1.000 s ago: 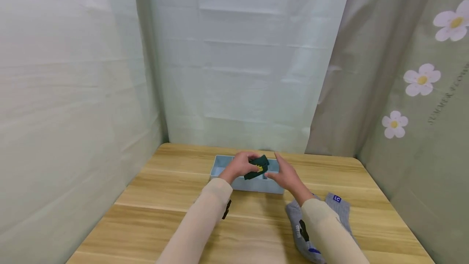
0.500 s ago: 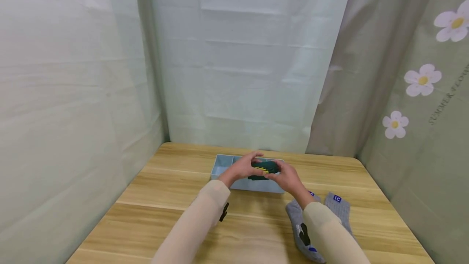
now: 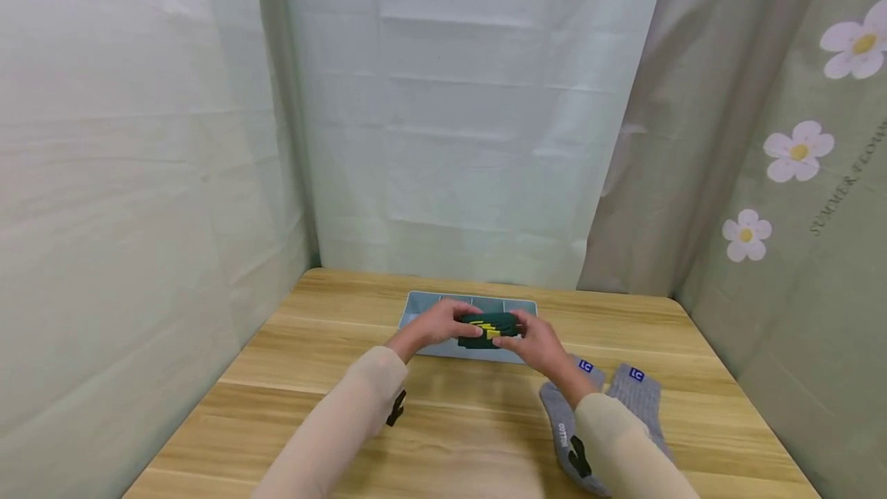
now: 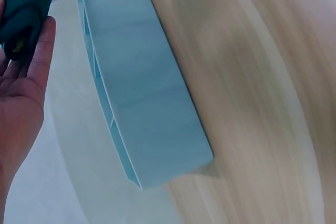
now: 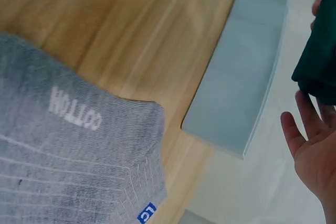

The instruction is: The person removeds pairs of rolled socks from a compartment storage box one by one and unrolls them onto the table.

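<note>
In the head view a rolled bundle of dark green socks (image 3: 500, 322) with yellow marks is up over the front of a pale blue box. My left hand (image 3: 436, 323) grips its left end, thumb on the near side and fingers behind. At the other end my right hand (image 3: 540, 343) holds it between thumb and fingers. The left wrist view shows the open, spiralled end of the green roll (image 4: 26, 17) by the left fingers. In the right wrist view, right fingertips (image 5: 302, 98) touch the roll's lower edge.
The pale blue box (image 3: 450, 349) with several compartments stands on the wooden table (image 3: 291, 376), just behind and below the hands. Two grey socks, one (image 3: 564, 422) partly under the right forearm and one (image 3: 636, 395) beside it, lie at the right. Curtains hang around the table.
The green roll has turned from slanted to level and come slightly nearer and lower. The right hand, apart from it a second ago, has taken hold of its right end.
</note>
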Demonstrator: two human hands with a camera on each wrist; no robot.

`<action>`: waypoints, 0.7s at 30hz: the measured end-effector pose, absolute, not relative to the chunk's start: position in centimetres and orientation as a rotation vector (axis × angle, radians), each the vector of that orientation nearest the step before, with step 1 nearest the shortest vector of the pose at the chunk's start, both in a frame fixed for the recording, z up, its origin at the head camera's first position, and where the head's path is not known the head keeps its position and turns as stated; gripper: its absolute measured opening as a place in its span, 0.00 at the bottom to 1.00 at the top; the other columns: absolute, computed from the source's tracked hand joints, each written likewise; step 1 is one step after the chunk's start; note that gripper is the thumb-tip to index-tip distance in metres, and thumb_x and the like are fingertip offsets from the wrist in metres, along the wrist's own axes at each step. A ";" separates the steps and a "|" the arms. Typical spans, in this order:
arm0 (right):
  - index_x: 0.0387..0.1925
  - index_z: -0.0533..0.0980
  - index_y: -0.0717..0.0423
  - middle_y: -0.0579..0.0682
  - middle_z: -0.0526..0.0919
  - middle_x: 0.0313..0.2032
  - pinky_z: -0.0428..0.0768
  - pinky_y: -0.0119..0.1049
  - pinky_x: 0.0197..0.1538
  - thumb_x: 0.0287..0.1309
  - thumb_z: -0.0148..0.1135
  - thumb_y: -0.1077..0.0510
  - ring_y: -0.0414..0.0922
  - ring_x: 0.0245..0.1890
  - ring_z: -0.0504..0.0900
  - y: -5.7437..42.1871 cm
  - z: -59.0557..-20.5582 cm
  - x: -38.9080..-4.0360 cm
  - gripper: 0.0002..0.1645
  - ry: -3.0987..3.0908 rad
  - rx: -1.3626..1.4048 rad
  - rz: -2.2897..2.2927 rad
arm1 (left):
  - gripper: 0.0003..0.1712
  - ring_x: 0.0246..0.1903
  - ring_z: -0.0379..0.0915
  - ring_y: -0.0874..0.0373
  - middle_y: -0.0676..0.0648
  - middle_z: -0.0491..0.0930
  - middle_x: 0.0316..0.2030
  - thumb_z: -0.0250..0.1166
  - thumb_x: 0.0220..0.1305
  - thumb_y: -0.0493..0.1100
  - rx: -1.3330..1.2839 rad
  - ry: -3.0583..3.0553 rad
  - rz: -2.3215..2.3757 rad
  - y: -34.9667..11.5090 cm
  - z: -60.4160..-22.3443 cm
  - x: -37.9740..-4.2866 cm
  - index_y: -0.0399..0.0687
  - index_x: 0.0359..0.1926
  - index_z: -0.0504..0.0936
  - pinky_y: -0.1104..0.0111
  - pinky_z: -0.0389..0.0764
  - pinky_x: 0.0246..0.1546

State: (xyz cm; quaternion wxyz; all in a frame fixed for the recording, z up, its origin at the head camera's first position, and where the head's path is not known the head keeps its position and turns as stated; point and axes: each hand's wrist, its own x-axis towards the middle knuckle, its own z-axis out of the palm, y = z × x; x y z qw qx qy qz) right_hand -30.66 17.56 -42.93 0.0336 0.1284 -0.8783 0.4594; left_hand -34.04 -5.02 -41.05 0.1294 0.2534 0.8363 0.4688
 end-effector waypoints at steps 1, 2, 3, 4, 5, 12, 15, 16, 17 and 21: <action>0.63 0.74 0.54 0.54 0.80 0.56 0.80 0.50 0.53 0.56 0.74 0.54 0.55 0.56 0.79 17.4 -43.0 -30.5 0.34 -2.704 0.421 1.389 | 0.22 0.40 0.78 0.58 0.50 0.83 0.45 0.68 0.66 0.47 0.742 2.443 1.354 -5.3 -41.1 -33.9 0.46 0.58 0.81 0.58 0.79 0.45; 0.65 0.72 0.54 0.55 0.78 0.58 0.78 0.52 0.56 0.56 0.74 0.55 0.56 0.59 0.77 17.3 -43.1 -30.2 0.36 -2.705 0.442 1.365 | 0.21 0.39 0.78 0.58 0.50 0.83 0.44 0.68 0.65 0.47 0.746 2.460 1.341 -5.5 -41.1 -33.7 0.46 0.57 0.82 0.59 0.79 0.45; 0.66 0.72 0.53 0.55 0.77 0.60 0.76 0.54 0.58 0.56 0.74 0.55 0.56 0.60 0.75 17.1 -43.2 -30.0 0.37 -2.707 0.464 1.328 | 0.21 0.39 0.78 0.59 0.50 0.83 0.44 0.69 0.65 0.46 0.753 2.476 1.330 -5.7 -41.2 -33.6 0.46 0.57 0.82 0.59 0.79 0.45; 0.66 0.71 0.54 0.56 0.76 0.61 0.75 0.56 0.59 0.56 0.74 0.55 0.57 0.61 0.75 17.0 -43.3 -29.8 0.37 -2.709 0.491 1.285 | 0.21 0.39 0.78 0.59 0.50 0.84 0.44 0.69 0.65 0.45 0.757 2.489 1.320 -5.9 -41.2 -33.4 0.45 0.57 0.82 0.61 0.79 0.45; 0.67 0.71 0.54 0.56 0.76 0.61 0.73 0.57 0.60 0.56 0.74 0.55 0.57 0.61 0.74 16.8 -43.4 -29.7 0.38 -2.709 0.520 1.245 | 0.21 0.39 0.78 0.60 0.49 0.84 0.44 0.70 0.64 0.44 0.768 2.509 1.307 -6.1 -41.3 -33.2 0.44 0.56 0.83 0.62 0.79 0.45; 0.60 0.77 0.58 0.55 0.82 0.53 0.78 0.52 0.55 0.57 0.72 0.56 0.52 0.52 0.81 15.8 -44.5 -29.0 0.29 -2.717 0.655 1.070 | 0.18 0.34 0.78 0.62 0.50 0.86 0.39 0.72 0.60 0.42 0.797 2.577 1.269 -7.5 -42.4 -32.2 0.42 0.51 0.85 0.68 0.80 0.39; 0.55 0.80 0.58 0.54 0.84 0.49 0.80 0.50 0.51 0.57 0.72 0.55 0.50 0.47 0.82 15.5 -44.8 -28.8 0.24 -2.719 0.695 1.015 | 0.16 0.33 0.78 0.62 0.51 0.86 0.37 0.73 0.60 0.42 0.816 2.592 1.264 -7.8 -43.0 -31.9 0.42 0.49 0.86 0.67 0.80 0.38; 0.54 0.81 0.57 0.53 0.85 0.48 0.81 0.49 0.50 0.58 0.72 0.55 0.49 0.46 0.83 15.4 -44.9 -28.8 0.23 -2.720 0.703 0.995 | 0.16 0.33 0.78 0.62 0.51 0.86 0.36 0.73 0.60 0.42 0.814 2.596 1.263 -7.9 -43.2 -31.8 0.43 0.48 0.86 0.67 0.80 0.38; 0.52 0.82 0.57 0.52 0.86 0.47 0.81 0.48 0.49 0.58 0.72 0.54 0.48 0.45 0.83 15.3 -45.0 -28.8 0.21 -2.719 0.716 0.962 | 0.16 0.33 0.78 0.62 0.51 0.86 0.36 0.73 0.60 0.42 0.812 2.600 1.266 -8.0 -43.4 -31.6 0.42 0.48 0.86 0.67 0.80 0.38; 0.47 0.84 0.55 0.48 0.87 0.43 0.82 0.43 0.46 0.57 0.72 0.55 0.45 0.42 0.84 14.8 -45.6 -28.7 0.17 -2.698 0.749 0.883 | 0.16 0.34 0.77 0.61 0.52 0.85 0.37 0.73 0.60 0.45 0.772 2.625 1.256 -8.4 -44.0 -31.2 0.44 0.48 0.86 0.65 0.80 0.39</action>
